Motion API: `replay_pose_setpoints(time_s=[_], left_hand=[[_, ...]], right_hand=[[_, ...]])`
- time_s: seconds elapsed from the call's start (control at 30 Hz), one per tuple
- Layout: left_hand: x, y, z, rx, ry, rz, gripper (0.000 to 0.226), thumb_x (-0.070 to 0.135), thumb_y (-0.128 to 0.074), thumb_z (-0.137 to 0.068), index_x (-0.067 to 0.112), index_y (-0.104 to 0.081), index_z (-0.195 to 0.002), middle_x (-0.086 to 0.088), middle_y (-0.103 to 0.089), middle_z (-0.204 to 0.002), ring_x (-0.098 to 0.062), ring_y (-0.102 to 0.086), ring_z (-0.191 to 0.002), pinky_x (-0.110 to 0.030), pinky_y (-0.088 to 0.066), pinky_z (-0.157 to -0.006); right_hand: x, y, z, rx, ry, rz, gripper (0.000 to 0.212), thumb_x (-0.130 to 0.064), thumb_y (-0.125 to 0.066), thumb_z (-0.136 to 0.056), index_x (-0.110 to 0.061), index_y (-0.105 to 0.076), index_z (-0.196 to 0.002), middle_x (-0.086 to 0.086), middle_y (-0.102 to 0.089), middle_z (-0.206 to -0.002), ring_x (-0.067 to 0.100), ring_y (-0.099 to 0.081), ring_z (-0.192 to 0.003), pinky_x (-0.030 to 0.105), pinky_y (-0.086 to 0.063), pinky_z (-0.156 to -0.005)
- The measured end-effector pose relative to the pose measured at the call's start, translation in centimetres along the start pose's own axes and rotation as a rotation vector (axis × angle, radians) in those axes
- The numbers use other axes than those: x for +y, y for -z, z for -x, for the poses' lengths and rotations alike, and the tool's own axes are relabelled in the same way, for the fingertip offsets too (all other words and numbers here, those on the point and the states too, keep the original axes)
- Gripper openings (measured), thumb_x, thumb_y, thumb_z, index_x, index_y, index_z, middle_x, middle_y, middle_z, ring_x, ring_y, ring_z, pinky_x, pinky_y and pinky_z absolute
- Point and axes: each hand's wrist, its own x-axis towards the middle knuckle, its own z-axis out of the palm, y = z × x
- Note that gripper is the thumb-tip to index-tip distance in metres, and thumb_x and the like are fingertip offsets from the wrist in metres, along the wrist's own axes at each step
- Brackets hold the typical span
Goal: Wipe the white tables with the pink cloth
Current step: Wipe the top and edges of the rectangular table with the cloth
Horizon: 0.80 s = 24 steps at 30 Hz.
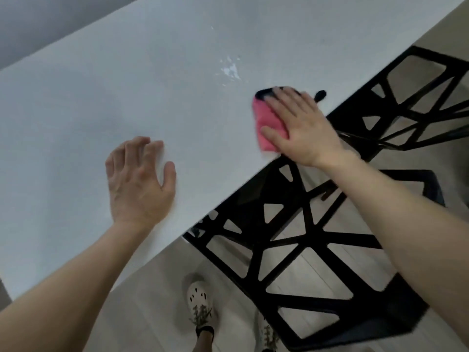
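The wiping looks under way but not finished, I'd say. The cloth [266, 123] lies on the table [101, 97] right at the edge nearest the person. The right hand [299, 125] presses it flat, fingers straight and spread rather than clenched round it. The left hand [139, 181] rests on the surface further along the same edge, fingers relaxed and a little bent, holding nothing.

Just beyond the cloth, toward the middle of the surface, a splash [231, 69] of pale spots and streaks is not yet wiped (wet or dried, I cannot tell). Whether the rest of the surface has been wiped I couldn't say. The task also speaks of more than one table, and only this one is in view.

A small dark thing [320, 95] sits by the right fingertips, too blurred to name. A black cut-out chair [291, 250] stands tucked against that edge, with a second chair [418, 97] further along. A shoe [200, 298] stands on the floor beside the nearer one. The chairs could crowd any stroke along that edge.
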Motion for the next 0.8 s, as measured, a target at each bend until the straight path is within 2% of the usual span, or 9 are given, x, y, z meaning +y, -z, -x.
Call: replay_pose_setpoints(time_s=[0.13,0.2,0.27,0.37,0.43,0.57,0.63,0.7,0.8], left_hand=[[-0.3,-0.3,-0.2,-0.015,0.012,-0.019,0.043,0.041,-0.052,-0.101,0.017,-0.057,-0.137,-0.008,-0.050,-0.145,-0.037,-0.043,-0.138,-0.054,-0.030,-0.123],[-0.2,-0.1,-0.1,-0.026,0.017,-0.010,0.044,0.041,-0.051,-0.101,0.017,-0.058,-0.137,-0.008,-0.050,-0.144,-0.037,-0.043,-0.138,-0.054,-0.030,-0.123],[-0.2,0.0,-0.2,-0.021,0.007,-0.005,0.043,0.040,-0.053,-0.101,0.016,-0.059,-0.137,-0.009,-0.051,-0.143,-0.038,-0.045,-0.136,-0.055,-0.032,-0.122],[-0.3,0.0,-0.2,-0.013,-0.001,-0.008,0.043,0.037,-0.053,-0.100,0.017,-0.060,-0.138,-0.008,-0.053,-0.143,-0.038,-0.047,-0.135,-0.055,-0.034,-0.121],[-0.3,0.0,-0.2,-0.016,0.006,0.002,0.044,0.039,-0.052,-0.101,0.017,-0.060,-0.138,-0.008,-0.052,-0.144,-0.037,-0.046,-0.136,-0.054,-0.032,-0.122],[-0.3,0.0,-0.2,-0.016,0.007,0.014,0.045,0.039,-0.050,-0.101,0.017,-0.059,-0.138,-0.007,-0.052,-0.144,-0.037,-0.045,-0.137,-0.053,-0.030,-0.124],[-0.3,-0.1,-0.2,-0.010,0.007,0.016,0.045,0.039,-0.051,-0.100,0.017,-0.060,-0.138,-0.007,-0.052,-0.143,-0.036,-0.046,-0.137,-0.053,-0.031,-0.124],[-0.4,-0.2,-0.2,-0.008,0.009,0.018,0.044,0.039,-0.051,-0.100,0.017,-0.060,-0.138,-0.006,-0.052,-0.143,-0.036,-0.046,-0.137,-0.053,-0.031,-0.124],[-0.5,-0.1,-0.2,-0.014,0.010,0.019,0.045,0.039,-0.051,-0.100,0.017,-0.061,-0.139,-0.006,-0.052,-0.143,-0.036,-0.046,-0.137,-0.054,-0.031,-0.123]], right_hand=[[0.0,-0.2,-1.7,0.122,-0.406,-0.031,0.085,-0.067,-0.017,-0.104,-0.016,-0.023,-0.171,0.016,-0.019,-0.178,0.032,-0.012,-0.166,0.056,-0.006,-0.134],[-7.3,-1.4,-0.3,0.162,-0.269,-0.039,0.079,-0.061,-0.020,-0.108,-0.015,-0.024,-0.171,0.018,-0.020,-0.178,0.033,-0.012,-0.167,0.056,-0.007,-0.133],[-14.1,-2.4,2.1,0.099,0.087,-0.084,0.072,-0.058,-0.028,-0.111,-0.019,-0.025,-0.171,0.014,-0.019,-0.179,0.029,-0.009,-0.167,0.054,-0.006,-0.134],[-14.4,-2.4,3.5,0.000,0.415,-0.110,0.073,-0.063,-0.036,-0.110,-0.026,-0.023,-0.172,0.006,-0.015,-0.180,0.022,-0.005,-0.168,0.049,-0.004,-0.135],[-8.5,-1.5,1.3,-0.043,0.400,-0.077,0.076,-0.071,-0.031,-0.108,-0.034,-0.015,-0.173,-0.002,-0.008,-0.181,0.014,0.001,-0.167,0.043,0.002,-0.136],[3.6,0.6,-3.1,-0.002,-0.122,-0.027,0.086,-0.077,-0.023,-0.101,-0.030,-0.017,-0.173,0.001,-0.011,-0.181,0.018,-0.005,-0.167,0.046,0.000,-0.136],[3.8,0.2,-4.2,0.013,-0.256,-0.024,0.086,-0.073,-0.023,-0.101,-0.025,-0.018,-0.172,0.007,-0.014,-0.180,0.024,-0.008,-0.167,0.050,-0.001,-0.135],[0.0,-0.7,-4.5,0.054,-0.180,0.024,0.081,-0.062,-0.025,-0.103,-0.018,-0.022,-0.171,0.018,-0.024,-0.176,0.035,-0.017,-0.165,0.054,-0.006,-0.134],[-9.0,-1.9,-2.1,0.043,0.217,0.003,0.076,-0.053,-0.031,-0.105,-0.016,-0.025,-0.171,0.021,-0.026,-0.175,0.040,-0.018,-0.164,0.057,-0.009,-0.132]])
